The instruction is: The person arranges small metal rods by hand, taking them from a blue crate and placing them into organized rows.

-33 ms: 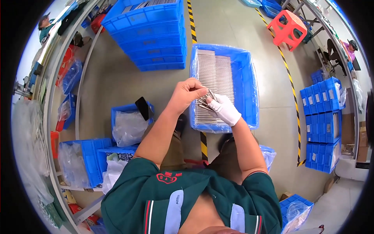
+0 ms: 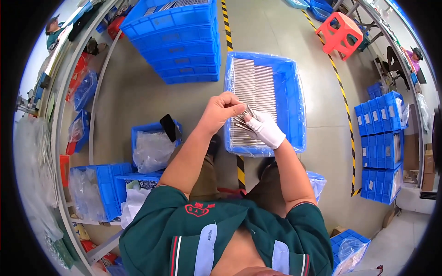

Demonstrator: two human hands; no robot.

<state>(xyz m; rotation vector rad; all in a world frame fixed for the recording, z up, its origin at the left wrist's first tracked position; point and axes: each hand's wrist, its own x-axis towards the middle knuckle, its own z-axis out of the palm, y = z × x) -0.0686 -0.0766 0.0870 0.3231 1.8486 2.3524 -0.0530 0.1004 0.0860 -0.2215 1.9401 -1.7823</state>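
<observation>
My bare left hand (image 2: 223,110) is closed in a pinch, thumb against fingers, at the ends of some thin, shiny metal rods (image 2: 241,124). A white glove that leaves the thumb tip bare covers my right hand (image 2: 266,129), which grips a small fanned bunch of these rods. Both hands meet above a blue plastic crate (image 2: 290,115) lined with clear film. Inside it, two columns of neatly stacked metal rods (image 2: 251,87) fill the left and middle. Part of the stack is hidden behind my hands.
Stacked blue crates (image 2: 184,50) stand at the far left. More blue crates (image 2: 381,147) are piled at the right. A red stool (image 2: 340,36) sits at the far right. A black phone-like object (image 2: 170,128) is by a bagged crate left of my arm. Striped tape (image 2: 340,87) marks the floor.
</observation>
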